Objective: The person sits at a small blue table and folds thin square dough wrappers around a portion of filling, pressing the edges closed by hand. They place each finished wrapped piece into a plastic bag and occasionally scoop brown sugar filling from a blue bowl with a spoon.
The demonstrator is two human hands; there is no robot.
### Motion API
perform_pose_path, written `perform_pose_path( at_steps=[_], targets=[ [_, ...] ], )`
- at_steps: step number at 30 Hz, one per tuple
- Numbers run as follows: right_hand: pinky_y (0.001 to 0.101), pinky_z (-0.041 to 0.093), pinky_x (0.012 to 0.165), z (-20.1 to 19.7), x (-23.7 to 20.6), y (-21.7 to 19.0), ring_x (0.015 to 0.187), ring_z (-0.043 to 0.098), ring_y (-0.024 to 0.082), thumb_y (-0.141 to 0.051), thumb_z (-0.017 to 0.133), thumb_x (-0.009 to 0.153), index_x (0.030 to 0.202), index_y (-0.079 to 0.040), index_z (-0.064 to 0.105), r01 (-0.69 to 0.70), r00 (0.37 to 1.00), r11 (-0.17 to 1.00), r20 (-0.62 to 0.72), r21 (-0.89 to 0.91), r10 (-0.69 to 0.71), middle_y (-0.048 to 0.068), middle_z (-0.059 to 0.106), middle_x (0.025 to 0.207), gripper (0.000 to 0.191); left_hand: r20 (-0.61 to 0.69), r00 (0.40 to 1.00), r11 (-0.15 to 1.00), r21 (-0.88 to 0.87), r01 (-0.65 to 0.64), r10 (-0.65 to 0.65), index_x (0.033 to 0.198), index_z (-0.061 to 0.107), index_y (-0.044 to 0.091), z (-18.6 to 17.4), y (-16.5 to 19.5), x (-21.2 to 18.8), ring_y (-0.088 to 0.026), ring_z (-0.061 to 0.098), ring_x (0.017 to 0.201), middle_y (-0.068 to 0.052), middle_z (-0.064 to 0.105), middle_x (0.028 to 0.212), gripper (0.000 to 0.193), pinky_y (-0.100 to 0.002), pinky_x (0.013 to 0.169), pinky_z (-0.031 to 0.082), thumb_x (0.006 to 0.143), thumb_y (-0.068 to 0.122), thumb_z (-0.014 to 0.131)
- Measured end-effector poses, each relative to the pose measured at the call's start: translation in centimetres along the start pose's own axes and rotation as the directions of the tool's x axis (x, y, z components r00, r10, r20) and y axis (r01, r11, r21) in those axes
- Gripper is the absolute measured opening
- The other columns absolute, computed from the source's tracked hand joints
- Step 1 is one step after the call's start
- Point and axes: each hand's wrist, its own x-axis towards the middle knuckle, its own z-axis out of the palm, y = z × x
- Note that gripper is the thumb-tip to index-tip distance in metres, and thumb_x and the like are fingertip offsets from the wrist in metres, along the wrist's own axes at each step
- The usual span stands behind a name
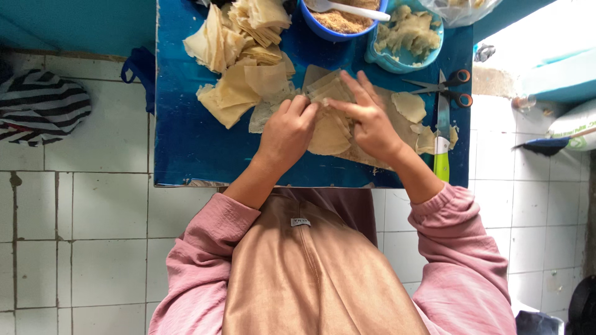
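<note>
Thin pale beige wrapper sheet (328, 127), soft and floppy, lies flat under both hands on a blue table (186, 136). Left hand (287, 131) is curled knuckles-up, fingertips pinching the sheet's upper edge. Right hand (367, 118) lies flat with fingers stretched out and pointing toward the left hand, pressing the sheet down; not closed around anything. Fingertips of both hands nearly meet over the sheet's top. Both wrists are bare, pink sleeves pushed up the forearms. Beyond the left hand, a loose heap of folded wrappers (239, 46), creased and layered, same beige colour. Beyond the right hand, a blue bowl (320, 25) of brown crumbly filling with a white spoon (354, 9) in it, and next to it a light blue tub (379, 56) of lumpy pale paste. Just right of the right hand, small torn wrapper scraps (410, 105), then a knife (442, 133) with a green handle and scissors (444, 88) with red-orange handles. Floor is white square tile (93, 248) with dark grout. Striped black-and-white cloth (40, 105) lies on the floor well left of the left hand.
</note>
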Motion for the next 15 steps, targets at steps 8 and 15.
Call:
perform_pose_path(
  at_steps=[8, 15],
  targets=[
    [0.0603, 0.012, 0.13, -1.2, -1.3, -0.2, 0.16, 0.029, 0.03, -0.017, 0.062, 0.11, 0.12, -0.017, 0.074, 0.174, 0.962, 0.365, 0.078, -0.915, -0.263, 0.006, 0.045, 0.169, 0.015, 0.004, 1.0, 0.999, 0.032, 0.005, -0.005, 0.114, 0.069, 0.006, 0.1, 0.0, 0.1, -0.026, 0.062, 0.09, -0.007, 0.059, 0.1, 0.026, -0.035, 0.078, 0.055, 0.088, 0.005, 0.069],
    [0.0588, 0.01, 0.13, -2.1, -1.6, 0.3, 0.161, 0.024, 0.031, -0.006, 0.061, 0.102, 0.153, -0.034, 0.061, 0.241, 0.953, 0.512, 0.101, -0.825, -0.285, 0.007, 0.039, 0.171, 0.058, -0.01, 1.0, 1.0, 0.009, 0.001, -0.001, 0.114, 0.07, 0.005, 0.0, 0.1, 0.2, -0.026, 0.062, 0.09, -0.007, 0.059, 0.1, 0.028, -0.035, 0.078, 0.056, 0.086, 0.005, 0.069]
  ],
)
